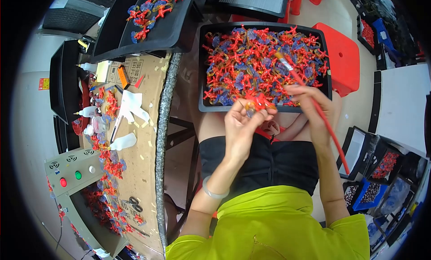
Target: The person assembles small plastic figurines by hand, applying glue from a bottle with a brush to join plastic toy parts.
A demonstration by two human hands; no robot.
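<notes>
My left hand [242,127] is closed on a small red plastic figurine [259,101] with yellow parts, pinched between thumb and fingers over the near edge of a black tray [265,109]. A long red-handled paintbrush [327,124] is gripped in my right hand [314,108], its pale bristles pointing up and away over the tray, apart from the figurine. Heaped in that tray is a pile of similar red figurines [251,58] with blue and yellow translucent parts. The tray's near side lies over my knees.
To the left runs a worktable [146,148] holding white bottles, scissors [134,204], an orange-handled cutter [123,77] and loose figurines. Behind it stands a grey machine [74,172] with coloured buttons. Another black tray [179,35] is at the far left; a red stool [345,58] stands right.
</notes>
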